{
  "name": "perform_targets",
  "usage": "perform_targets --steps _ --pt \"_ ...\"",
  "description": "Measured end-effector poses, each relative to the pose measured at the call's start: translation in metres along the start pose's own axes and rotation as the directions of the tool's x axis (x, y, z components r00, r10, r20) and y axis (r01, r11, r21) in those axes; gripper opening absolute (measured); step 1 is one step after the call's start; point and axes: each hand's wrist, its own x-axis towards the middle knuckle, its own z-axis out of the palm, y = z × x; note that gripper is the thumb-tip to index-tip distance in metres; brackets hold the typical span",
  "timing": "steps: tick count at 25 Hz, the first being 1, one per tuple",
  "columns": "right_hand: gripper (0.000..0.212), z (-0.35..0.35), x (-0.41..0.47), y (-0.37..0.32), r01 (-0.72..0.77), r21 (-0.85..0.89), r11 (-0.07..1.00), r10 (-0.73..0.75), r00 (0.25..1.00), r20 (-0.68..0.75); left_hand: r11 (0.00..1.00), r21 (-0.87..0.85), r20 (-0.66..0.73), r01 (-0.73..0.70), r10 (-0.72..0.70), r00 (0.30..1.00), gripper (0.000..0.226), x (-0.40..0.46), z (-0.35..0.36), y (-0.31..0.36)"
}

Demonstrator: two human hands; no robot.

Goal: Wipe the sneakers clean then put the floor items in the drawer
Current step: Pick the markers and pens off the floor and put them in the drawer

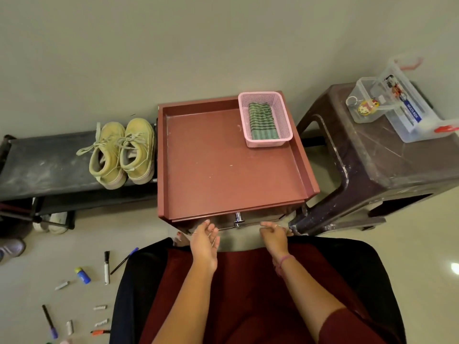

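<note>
A pair of yellow sneakers (121, 151) stands on a low black rack (47, 165) at the left. Beside it is a red cabinet (223, 160) whose drawer front carries a chrome knob (238, 218). A green striped cloth (263, 121) lies folded in a pink basket (264, 117) on the cabinet top. Several pens, markers and batteries (82, 294) are scattered on the floor at the lower left. My left hand (205, 242) hovers with relaxed fingers just left of the knob. My right hand (274, 235) hangs to the knob's right, holding nothing.
A dark plastic stool (367, 165) stands right of the cabinet, bearing clear plastic boxes (402, 100) with a keyring. White shoes (53, 222) sit under the rack and a grey shoe (11, 248) lies at the left edge. A wall runs behind everything.
</note>
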Motion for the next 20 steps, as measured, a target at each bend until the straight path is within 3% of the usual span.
perform_targets --steps 2,5,10,13,17,20 --pt "0.047 0.005 -0.001 0.003 0.155 -0.437 0.886 -0.065 0.975 0.213 0.996 0.066 0.018 0.059 -0.06 0.998 0.011 -0.002 -0.012 -0.003" --pt "0.073 0.018 0.0 -0.015 0.362 -0.711 0.603 -0.07 0.912 0.405 0.991 0.107 -0.023 0.078 -0.076 0.997 0.013 0.001 -0.031 0.0" --pt "0.072 0.04 0.012 -0.021 0.457 -0.809 0.37 0.047 0.861 0.507 0.991 0.089 -0.049 0.103 -0.099 0.994 0.012 0.003 -0.053 -0.005" --pt "0.066 0.046 0.012 -0.015 0.488 -0.823 0.29 -0.005 0.861 0.508 0.994 0.066 -0.051 0.084 -0.081 0.995 0.012 0.009 -0.057 -0.004" --pt "0.067 0.049 0.008 -0.006 0.522 -0.817 0.245 -0.048 0.848 0.527 1.0 0.017 -0.069 -0.014 0.016 0.997 0.012 0.018 -0.061 0.003" --pt "0.063 0.046 0.0 0.004 0.518 -0.822 0.236 0.009 0.845 0.534 0.968 0.187 -0.076 -0.168 0.185 0.98 0.009 0.02 -0.061 0.003"
